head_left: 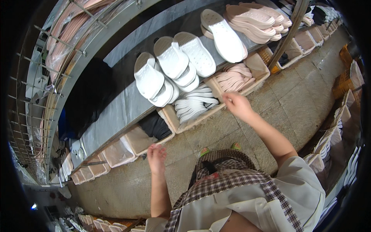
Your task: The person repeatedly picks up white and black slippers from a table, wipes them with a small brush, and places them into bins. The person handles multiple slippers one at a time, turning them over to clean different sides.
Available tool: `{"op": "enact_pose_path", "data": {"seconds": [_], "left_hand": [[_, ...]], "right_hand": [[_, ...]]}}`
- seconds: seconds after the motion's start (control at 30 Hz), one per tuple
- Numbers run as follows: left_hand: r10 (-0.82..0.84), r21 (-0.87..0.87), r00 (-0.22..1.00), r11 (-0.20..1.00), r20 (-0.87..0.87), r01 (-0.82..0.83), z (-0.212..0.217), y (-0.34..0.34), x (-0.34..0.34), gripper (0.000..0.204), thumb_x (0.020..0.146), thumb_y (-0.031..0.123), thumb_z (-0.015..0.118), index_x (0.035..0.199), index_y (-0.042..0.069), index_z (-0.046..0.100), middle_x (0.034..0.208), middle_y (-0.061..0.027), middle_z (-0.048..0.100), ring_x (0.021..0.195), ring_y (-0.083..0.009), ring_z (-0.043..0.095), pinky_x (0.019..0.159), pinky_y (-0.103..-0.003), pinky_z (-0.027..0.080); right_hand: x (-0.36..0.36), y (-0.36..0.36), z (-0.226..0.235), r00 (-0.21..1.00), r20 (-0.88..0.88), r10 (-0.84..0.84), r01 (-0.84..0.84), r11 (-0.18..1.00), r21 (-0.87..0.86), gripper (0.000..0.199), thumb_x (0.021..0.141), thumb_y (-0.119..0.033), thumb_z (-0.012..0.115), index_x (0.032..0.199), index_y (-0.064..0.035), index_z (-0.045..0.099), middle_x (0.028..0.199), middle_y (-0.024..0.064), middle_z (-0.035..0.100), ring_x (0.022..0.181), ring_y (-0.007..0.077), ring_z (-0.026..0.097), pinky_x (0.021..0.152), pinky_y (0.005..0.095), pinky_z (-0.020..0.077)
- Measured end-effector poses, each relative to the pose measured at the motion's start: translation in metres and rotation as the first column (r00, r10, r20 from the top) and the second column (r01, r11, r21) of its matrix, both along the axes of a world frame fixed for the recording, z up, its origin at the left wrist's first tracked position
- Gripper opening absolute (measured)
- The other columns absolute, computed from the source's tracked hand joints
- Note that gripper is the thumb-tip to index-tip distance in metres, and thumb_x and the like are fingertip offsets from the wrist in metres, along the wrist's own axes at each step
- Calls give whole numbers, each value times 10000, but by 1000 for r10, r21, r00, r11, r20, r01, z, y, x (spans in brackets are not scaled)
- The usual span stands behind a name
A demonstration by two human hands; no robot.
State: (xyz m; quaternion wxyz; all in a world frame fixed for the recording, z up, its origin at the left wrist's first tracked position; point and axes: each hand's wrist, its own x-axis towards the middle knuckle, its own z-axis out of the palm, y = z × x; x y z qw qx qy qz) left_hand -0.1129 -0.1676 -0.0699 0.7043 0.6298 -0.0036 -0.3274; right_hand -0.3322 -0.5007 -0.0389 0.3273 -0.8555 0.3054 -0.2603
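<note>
My right hand (236, 105) is over the front edge of a lined bin of pink straps (235, 77), its fingers curled together. Whatever they may hold is hidden. Beside it is a bin of white straps (193, 104). My left hand (156, 156) hangs before a bin with dark cloth-like material (154, 125), fingers loosely apart and nothing in them. On the grey bench above, white slippers (148, 79) lie in overlapping stacks, with another white stack (176, 60) and a white slipper (195, 54) alongside. Farther right are white soles (222, 36) without straps.
Pale pink soles (255, 21) are piled at the bench's far right, near a slanted post (288, 34). A wire rack (36, 96) stands at the left. More lined bins (119, 150) run below the bench. Behind me on the right are other bins (328, 143) and orange crates (342, 83).
</note>
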Motion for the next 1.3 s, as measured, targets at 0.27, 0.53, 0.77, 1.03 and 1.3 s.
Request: {"op": "enact_pose_path", "data": {"seconds": [0.27,0.53,0.77,1.03,1.3], "left_hand": [[258,3,890,960,375,-280,48,19,158,458,891,237,575,1263,86,354,1191,-76,478,984,-202,564,766,-349,470],[185,-226,983,957,-3,-181,62,-57,322,812,816,461,624,1351,25,197,1354,-191,313,1238,-304,384,1003,-461,351],[-208,-266,907,957,-367,113,50,-94,256,563,838,430,590,1205,84,337,1197,-144,437,1104,-271,478,908,-415,407],[-470,-179,877,876,-105,448,62,-58,169,255,899,171,518,1133,100,441,997,-79,558,849,-196,563,697,-330,480],[-549,-128,823,835,-145,534,57,-19,110,262,876,120,560,1116,115,456,994,-76,563,818,-184,576,674,-312,481]], "right_hand": [[-48,121,-83,782,-439,442,-323,890,321,309,823,-250,571,1083,-84,592,924,162,632,868,353,591,752,436,483],[-6,215,-91,733,-629,259,-9,928,372,350,801,-219,568,1094,-29,581,930,201,619,870,360,597,759,439,481],[67,229,-67,935,-355,-6,139,927,349,343,793,-206,594,1077,-13,586,978,197,606,907,357,579,785,424,469],[119,24,-12,547,434,-716,470,692,549,583,830,-319,616,1288,-13,422,1229,193,482,1072,267,518,888,355,439],[107,-19,16,554,266,-789,151,410,900,619,791,-166,564,1351,-37,335,1266,173,446,1076,307,497,763,424,506]]}}
